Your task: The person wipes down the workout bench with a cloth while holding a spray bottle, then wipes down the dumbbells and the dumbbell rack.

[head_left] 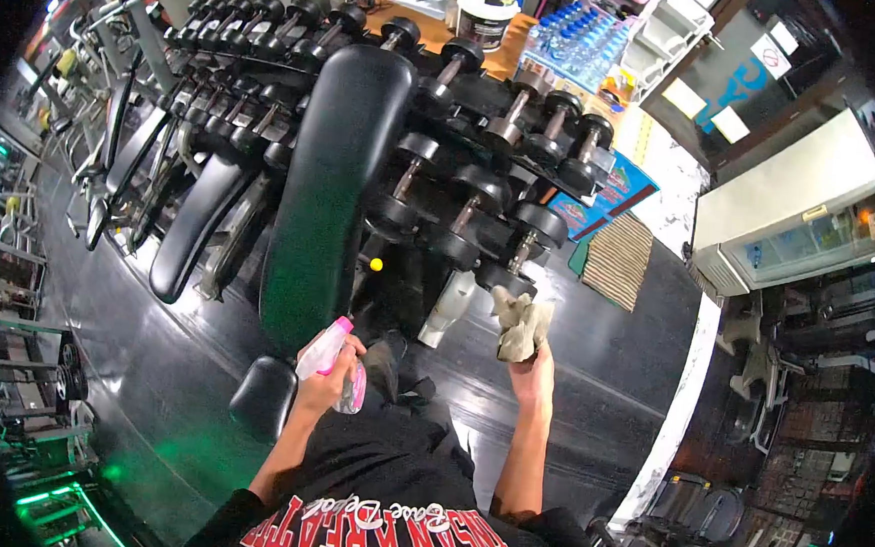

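Note:
My left hand (327, 382) is wrapped around a spray bottle (325, 350) with a white head, pink nozzle and clear pinkish body. It is beside the lower end of a black padded weight bench (333, 177), close to the small seat pad (264, 397). In my right hand (532, 373) is a crumpled greyish-beige cloth (523, 322), raised in front of the lower row of dumbbells. My fingers are partly hidden behind the cloth. Bench and bottle look close together, but I cannot tell whether they touch.
A two-tier dumbbell rack (496, 142) runs behind the bench. Further back, a wooden desk (516, 48) bears a white bucket (486, 21) and bottled water (577, 41). A striped mat (618, 263) lies right, near a glass-front fridge (812, 211). More benches (200, 224) stand left.

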Available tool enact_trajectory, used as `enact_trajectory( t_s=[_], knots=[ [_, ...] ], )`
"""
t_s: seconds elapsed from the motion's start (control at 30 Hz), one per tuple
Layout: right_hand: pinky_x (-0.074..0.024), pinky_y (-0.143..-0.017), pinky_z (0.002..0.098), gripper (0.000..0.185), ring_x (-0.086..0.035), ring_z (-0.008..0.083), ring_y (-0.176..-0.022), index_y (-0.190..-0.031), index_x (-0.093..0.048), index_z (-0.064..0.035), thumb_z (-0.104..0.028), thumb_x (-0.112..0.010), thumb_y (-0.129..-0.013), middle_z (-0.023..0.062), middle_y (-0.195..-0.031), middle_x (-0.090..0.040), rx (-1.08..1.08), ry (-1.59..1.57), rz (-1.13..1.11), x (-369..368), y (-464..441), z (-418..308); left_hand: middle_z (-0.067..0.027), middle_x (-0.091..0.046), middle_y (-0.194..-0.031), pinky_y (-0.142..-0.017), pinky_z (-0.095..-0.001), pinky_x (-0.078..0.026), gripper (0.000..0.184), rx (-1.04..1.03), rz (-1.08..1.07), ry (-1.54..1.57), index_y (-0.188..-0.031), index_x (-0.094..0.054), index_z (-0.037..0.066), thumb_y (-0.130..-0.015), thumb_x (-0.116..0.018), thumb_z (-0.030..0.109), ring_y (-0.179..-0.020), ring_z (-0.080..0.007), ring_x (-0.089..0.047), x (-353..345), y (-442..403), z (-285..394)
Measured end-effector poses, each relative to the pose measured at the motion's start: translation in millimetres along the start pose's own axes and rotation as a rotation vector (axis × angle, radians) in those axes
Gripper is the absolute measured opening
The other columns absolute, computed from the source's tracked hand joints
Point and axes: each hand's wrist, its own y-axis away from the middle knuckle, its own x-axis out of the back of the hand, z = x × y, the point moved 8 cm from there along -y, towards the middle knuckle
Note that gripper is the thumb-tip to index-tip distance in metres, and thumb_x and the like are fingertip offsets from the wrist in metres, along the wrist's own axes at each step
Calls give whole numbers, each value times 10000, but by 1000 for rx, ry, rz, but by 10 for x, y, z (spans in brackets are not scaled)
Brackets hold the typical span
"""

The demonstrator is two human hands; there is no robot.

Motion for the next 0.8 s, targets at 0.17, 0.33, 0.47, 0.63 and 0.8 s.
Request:
enact_trajectory(
  t_s=[0.17,0.33,0.47,0.63,0.8],
  knots=[
    [-503,-867,380,339,-609,217,-1007,-1258,-542,-108,-297,-416,-1006,50,-1141,-626,-57,-124,159,-86,-189,322,-39,-608,-730,-483,-228,-444,32,-109,-110,-91,-869,-578,-9,-901,-575,-6,-544,-75,-565,-158,-527,173],
    [-477,-938,351,365,-579,195,-1086,-1295,-508,-64,-281,-422,-1015,55,-1214,-596,-19,-195,11,-638,-528,532,-34,-617,-728,-497,-245,-466,48,-301,-209,-211,-896,-603,5,-862,-620,34,-538,-94,-586,-221,-1062,493],
    [-485,-892,352,350,-585,200,-1054,-1263,-546,-87,-291,-423,-1007,33,-1189,-609,-79,-207,58,-901,-586,674,-55,-652,-762,-657,-317,-545,61,-232,-247,-275,-863,-624,13,-828,-642,59,-597,-161,-646,-172,-1404,459],
    [-483,-948,352,364,-588,198,-1099,-1281,-532,-80,-295,-406,-1016,45,-1223,-606,-88,-71,97,-1119,-679,656,-63,-665,-744,-964,-475,-466,59,-669,-284,-479,-840,-637,-2,-785,-631,18,-687,-264,-663,-338,-1705,780],
    [-485,-948,349,364,-592,199,-1095,-1281,-534,-77,-294,-409,-1016,48,-1228,-607,-80,-135,65,-1387,-934,524,-89,-654,-792,-601,-284,-537,72,-300,-304,-341,-914,-613,-18,-853,-575,-13,-668,-144,-656,-309,-2059,559]
  ],
)
